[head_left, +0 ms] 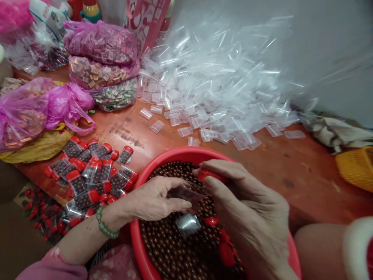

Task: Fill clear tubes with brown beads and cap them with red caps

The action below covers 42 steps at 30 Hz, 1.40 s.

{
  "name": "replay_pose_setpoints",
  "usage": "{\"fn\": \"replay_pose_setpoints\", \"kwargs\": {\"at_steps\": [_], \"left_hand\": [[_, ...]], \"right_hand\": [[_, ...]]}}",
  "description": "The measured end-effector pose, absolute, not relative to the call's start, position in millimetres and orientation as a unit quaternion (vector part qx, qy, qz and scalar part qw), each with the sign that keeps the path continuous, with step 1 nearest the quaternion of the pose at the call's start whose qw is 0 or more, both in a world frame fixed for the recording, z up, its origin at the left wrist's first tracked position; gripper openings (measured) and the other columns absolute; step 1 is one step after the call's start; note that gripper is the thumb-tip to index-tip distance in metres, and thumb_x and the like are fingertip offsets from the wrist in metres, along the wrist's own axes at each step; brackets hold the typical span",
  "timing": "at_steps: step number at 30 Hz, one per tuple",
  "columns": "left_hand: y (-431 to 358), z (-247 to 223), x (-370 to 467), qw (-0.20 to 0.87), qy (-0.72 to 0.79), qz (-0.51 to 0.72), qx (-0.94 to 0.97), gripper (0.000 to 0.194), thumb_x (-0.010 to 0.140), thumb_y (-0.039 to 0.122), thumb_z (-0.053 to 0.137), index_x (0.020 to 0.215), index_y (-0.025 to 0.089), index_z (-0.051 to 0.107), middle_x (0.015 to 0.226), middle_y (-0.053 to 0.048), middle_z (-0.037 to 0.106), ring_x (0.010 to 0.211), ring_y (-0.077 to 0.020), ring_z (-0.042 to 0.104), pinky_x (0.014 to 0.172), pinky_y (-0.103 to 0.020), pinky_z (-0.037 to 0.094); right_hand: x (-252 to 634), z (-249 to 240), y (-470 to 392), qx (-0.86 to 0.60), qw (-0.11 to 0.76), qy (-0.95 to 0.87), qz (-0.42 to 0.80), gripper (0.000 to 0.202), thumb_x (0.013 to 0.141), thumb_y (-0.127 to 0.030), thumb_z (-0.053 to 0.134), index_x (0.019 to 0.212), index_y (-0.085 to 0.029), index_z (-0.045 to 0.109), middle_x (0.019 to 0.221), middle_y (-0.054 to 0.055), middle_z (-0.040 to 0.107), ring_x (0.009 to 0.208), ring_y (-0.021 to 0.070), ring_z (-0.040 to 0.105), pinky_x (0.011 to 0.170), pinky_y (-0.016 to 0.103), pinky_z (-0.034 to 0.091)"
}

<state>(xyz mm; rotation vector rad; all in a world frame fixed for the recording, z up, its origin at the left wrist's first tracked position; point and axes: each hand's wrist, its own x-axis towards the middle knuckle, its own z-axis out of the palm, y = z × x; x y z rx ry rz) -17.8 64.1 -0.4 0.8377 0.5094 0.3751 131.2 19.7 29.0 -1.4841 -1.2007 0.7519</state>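
Observation:
Over a red basin (136,233) full of round brown chocolate balls (166,249), my left hand (157,198) pinches a small clear plastic container (189,194) between thumb and fingers. Whether any balls are inside it is hard to make out. My right hand (247,206) grips a red cap (212,177) close above and right of that container, the two apart. Lying on the balls are another clear plastic container (188,224) and several loose red caps (226,253), partly hidden by my right hand.
Filled, red-capped containers (96,171) are piled on the wooden table (276,167) at left. Clear plastic containers (210,89) form a big heap at the back. Pink bags (101,42) of small wrapped pieces stand back left. A yellow basket (355,167) sits at the right edge.

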Motion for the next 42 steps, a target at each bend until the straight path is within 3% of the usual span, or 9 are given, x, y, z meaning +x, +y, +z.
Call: {"fn": "replay_pose_setpoints", "kwargs": {"at_steps": [4,9,14,21,25,30,35,38,42], "left_hand": [[63,-3,-17,0.859,0.232,0.188,0.415,0.017,0.079,0.013,0.064,0.095,0.013,0.068,0.090,-0.004,0.068,0.082,-0.0147,0.060,0.087,-0.033,0.046],[65,-5,-16,0.833,0.231,0.209,0.457,0.028,0.082,0.021,0.062,0.109,0.013,0.064,0.101,-0.007,0.067,0.094,-0.0198,0.059,0.092,-0.037,0.045],[65,-9,-14,0.795,0.265,0.220,0.499,0.031,0.083,0.028,0.063,0.111,0.014,0.063,0.106,-0.007,0.064,0.103,-0.0226,0.056,0.096,-0.039,0.042],[63,-6,-13,0.843,0.285,0.206,0.407,0.009,0.084,0.018,0.057,0.091,0.013,0.059,0.080,-0.001,0.058,0.073,-0.0115,0.056,0.074,-0.028,0.048],[65,1,-14,0.839,0.310,0.199,0.401,0.004,0.086,0.018,0.053,0.086,0.013,0.054,0.072,0.000,0.057,0.064,-0.0092,0.055,0.066,-0.024,0.046],[64,-3,-16,0.835,0.291,0.234,0.404,0.014,0.084,0.026,0.061,0.085,0.015,0.052,0.069,0.003,0.055,0.062,-0.0092,0.053,0.063,-0.024,0.043],[63,-8,-18,0.873,0.264,0.245,0.329,0.026,0.080,0.035,0.067,0.083,0.015,0.052,0.073,0.002,0.055,0.066,-0.0098,0.054,0.065,-0.025,0.044],[66,-7,-19,0.896,0.228,0.231,0.304,0.043,0.070,0.051,0.075,0.079,0.014,0.054,0.073,0.000,0.057,0.068,-0.0109,0.057,0.068,-0.026,0.046],[69,-8,-20,0.891,0.216,0.231,0.325,0.050,0.065,0.060,0.075,0.073,0.013,0.058,0.070,0.000,0.059,0.066,-0.0087,0.055,0.068,-0.022,0.045]], "right_hand": [[121,23,18,-0.582,0.537,-0.539,0.287,0.017,0.079,-0.016,0.071,0.090,-0.029,0.074,0.091,0.000,0.072,0.088,0.0165,0.067,0.080,0.032,0.056],[116,13,17,-0.557,0.550,-0.585,0.210,0.029,0.079,-0.007,0.069,0.098,-0.029,0.073,0.097,0.000,0.073,0.091,0.0152,0.067,0.081,0.032,0.057],[113,5,22,-0.554,0.563,-0.583,0.189,0.029,0.079,-0.008,0.069,0.098,-0.030,0.073,0.094,-0.001,0.074,0.089,0.0148,0.067,0.081,0.032,0.057],[120,-2,21,-0.609,0.537,-0.500,0.301,0.017,0.087,-0.027,0.064,0.100,-0.028,0.074,0.101,0.003,0.074,0.092,0.0185,0.069,0.087,0.039,0.056],[121,-5,18,-0.618,0.536,-0.488,0.304,0.020,0.087,-0.027,0.064,0.105,-0.030,0.073,0.107,0.002,0.073,0.100,0.0201,0.068,0.094,0.043,0.053],[123,-6,20,-0.566,0.494,-0.627,0.207,0.038,0.088,-0.019,0.061,0.122,-0.034,0.064,0.114,0.002,0.070,0.104,0.0184,0.065,0.095,0.038,0.053],[130,-5,25,-0.513,0.365,-0.771,0.101,0.078,0.076,-0.040,0.073,0.144,-0.021,0.040,0.123,0.015,0.058,0.111,0.0303,0.058,0.090,0.048,0.054],[130,-5,26,-0.514,0.320,-0.795,0.009,0.080,0.078,-0.040,0.068,0.146,-0.016,0.033,0.119,0.017,0.058,0.107,0.0314,0.059,0.084,0.049,0.055],[127,-6,27,-0.507,0.322,-0.795,-0.084,0.072,0.076,-0.030,0.067,0.141,-0.014,0.040,0.106,0.014,0.065,0.093,0.0281,0.064,0.077,0.043,0.057]]}}
